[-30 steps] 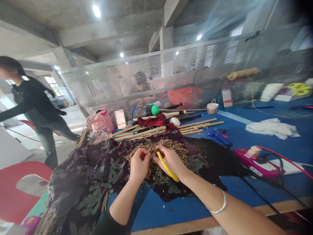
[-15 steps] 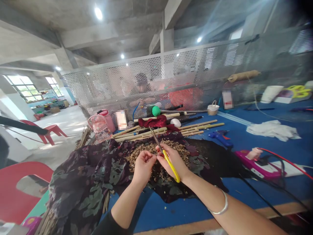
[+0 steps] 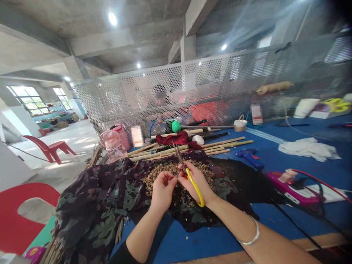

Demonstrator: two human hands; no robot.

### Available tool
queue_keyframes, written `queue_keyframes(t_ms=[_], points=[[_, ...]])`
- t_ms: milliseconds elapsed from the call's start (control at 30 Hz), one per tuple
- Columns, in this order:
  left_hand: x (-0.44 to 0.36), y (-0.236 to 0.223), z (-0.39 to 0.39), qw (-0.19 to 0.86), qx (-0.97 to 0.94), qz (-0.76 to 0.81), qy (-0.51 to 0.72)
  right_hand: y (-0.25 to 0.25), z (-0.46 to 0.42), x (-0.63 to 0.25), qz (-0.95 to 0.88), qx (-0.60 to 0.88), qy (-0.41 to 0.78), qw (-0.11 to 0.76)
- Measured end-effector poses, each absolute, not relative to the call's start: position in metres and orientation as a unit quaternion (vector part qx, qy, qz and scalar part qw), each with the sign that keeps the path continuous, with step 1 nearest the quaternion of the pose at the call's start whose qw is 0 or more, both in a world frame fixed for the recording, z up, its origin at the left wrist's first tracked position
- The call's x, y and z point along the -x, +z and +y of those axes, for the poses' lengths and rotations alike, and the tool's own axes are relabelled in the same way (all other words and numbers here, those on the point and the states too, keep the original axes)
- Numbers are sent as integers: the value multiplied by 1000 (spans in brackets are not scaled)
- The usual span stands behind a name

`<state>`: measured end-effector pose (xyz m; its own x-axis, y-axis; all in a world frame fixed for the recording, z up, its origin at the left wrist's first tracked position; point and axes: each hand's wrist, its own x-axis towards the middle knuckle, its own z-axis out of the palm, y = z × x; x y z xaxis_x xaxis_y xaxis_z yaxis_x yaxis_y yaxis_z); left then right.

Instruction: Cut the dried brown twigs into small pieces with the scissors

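Pinching thumb to forefinger, the left hand [image 3: 163, 190] meets the right hand's fingertips almost tip to tip; whether anything fine runs between them is too small to tell. The right hand [image 3: 205, 183] is closed around scissors [image 3: 193, 180], its grip firm enough to carry them while the thumb and forefinger work. Their yellow handle lies across the palm side and their blades point to the far side, slightly left, a little parted.

The step in hand looks like close fingertip work, the scissors tucked away rather than cutting. The next move seems to call for a steady pinch on both sides, with the blade tips kept clear of the left fingers.

Directly beneath and around both hands lies a heap of dried plant bits [image 3: 152, 176], showing to the left, right and far side of the grip. It sits on a dark patterned cloth [image 3: 110, 198] that spreads left and drapes toward the near edge of the blue table [image 3: 167, 244]. On the far side, just beyond the heap, lie pale sticks [image 3: 162, 152] and a dark red cloth [image 3: 173, 138]. Farther right is a blue glue gun [image 3: 250, 157].
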<state>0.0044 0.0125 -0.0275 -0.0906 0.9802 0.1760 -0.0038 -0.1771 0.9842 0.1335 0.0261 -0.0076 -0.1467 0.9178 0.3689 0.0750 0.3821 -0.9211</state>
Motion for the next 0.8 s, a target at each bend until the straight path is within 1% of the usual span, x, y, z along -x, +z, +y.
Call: queue_keyframes(t_ms=[167,267,333,567,667,800], points=[[1,-16,5,328,-623,533,469,-3,27,-137,-650,378,407,518],[3,-13,2,310,-647,533,449,-3,27,-138,-646,368,421,519],[3,-13,3,331,-644,527,446,-3,27,-139,-642,366,434,515],[6,-14,8,454,-590,514,426,1,25,-142,-634,369,465,495],[7,-13,8,483,-571,511,424,3,25,-142,-639,364,469,489],[7,-13,7,496,-569,497,429,3,24,-144,-651,363,469,474]])
